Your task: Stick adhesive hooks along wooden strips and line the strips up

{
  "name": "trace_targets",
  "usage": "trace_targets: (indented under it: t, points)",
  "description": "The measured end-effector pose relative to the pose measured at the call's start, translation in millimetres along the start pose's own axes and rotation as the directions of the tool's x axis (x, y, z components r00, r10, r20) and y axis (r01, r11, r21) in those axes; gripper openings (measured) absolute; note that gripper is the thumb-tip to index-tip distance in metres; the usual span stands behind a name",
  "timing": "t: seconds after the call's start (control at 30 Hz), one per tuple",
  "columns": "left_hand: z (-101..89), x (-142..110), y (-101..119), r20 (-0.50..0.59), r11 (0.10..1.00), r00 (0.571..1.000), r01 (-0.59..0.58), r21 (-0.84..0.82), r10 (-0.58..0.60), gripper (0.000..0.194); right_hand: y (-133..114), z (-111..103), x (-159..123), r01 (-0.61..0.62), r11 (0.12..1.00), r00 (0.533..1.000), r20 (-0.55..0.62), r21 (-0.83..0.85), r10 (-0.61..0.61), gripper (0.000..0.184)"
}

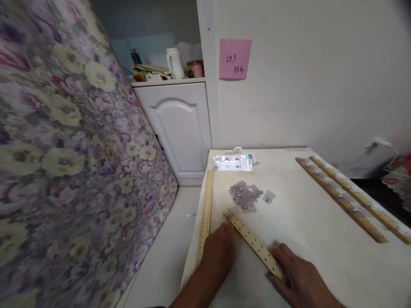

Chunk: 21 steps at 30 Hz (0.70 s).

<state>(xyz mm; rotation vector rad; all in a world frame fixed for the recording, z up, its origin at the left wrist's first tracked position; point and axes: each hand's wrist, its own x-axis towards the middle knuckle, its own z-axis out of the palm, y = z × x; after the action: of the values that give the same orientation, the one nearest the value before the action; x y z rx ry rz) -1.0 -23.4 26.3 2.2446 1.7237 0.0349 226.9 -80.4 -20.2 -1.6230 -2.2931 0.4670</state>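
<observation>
on our left we have a floral curtain [96, 179] filling much of the view, and ahead of us a plain white wall [305, 98]. below the wall stands our white-topped table [298, 222], and just left of it a white cabinet [180, 132] with an arched panel on its door. along the right side of the table we see two hook-lined strips [341, 199], side by side and slanting toward us. along the left edge lies a bare strip [207, 209] dotted with holes, partly covered by our left arm. between them is the perforated strip [253, 244], set at a slant with its near end in our right hand [298, 273], thumb and fingers gripping it. our left hand [221, 248] is curled between that strip and the bare one; we cannot tell whether it holds anything. a blister pack [233, 162] lies at the back of the table, below a pink sticky note [235, 59] on the wall. near the far end of the perforated strip we have a heap of clear-backed hooks [245, 196], with a single hook [269, 196] just right of it.
</observation>
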Motion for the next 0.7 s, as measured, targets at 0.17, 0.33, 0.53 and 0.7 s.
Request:
trace_targets:
  t: [0.17, 0.33, 0.53, 0.7]
  points:
    - [1.7, -2, -4, -0.019, 1.000, 1.000, -0.024, 0.004, 0.024, 0.020, -12, -1, 2, -0.011, 0.999, 1.000, 0.021, -0.031, 0.012, 0.022]
    - [1.3, -6, -8, -0.044, 0.999, 0.998, -0.041, -0.003, 0.041, 0.020, -22, -6, 6, -0.030, 0.999, 0.999, 0.014, -0.029, 0.030, 0.018]
    - [-1.7, -10, -11, -0.058, 0.998, 0.997, -0.055, -0.007, 0.054, 0.018, -39, 1, 30, -0.042, 0.999, 0.998, -0.050, -0.014, 0.041, 0.016]
    - [-2.3, -11, -12, -0.057, 0.998, 0.997, -0.054, -0.009, 0.054, 0.020, -46, 13, 46, -0.034, 0.999, 0.995, -0.100, -0.014, 0.032, 0.015]
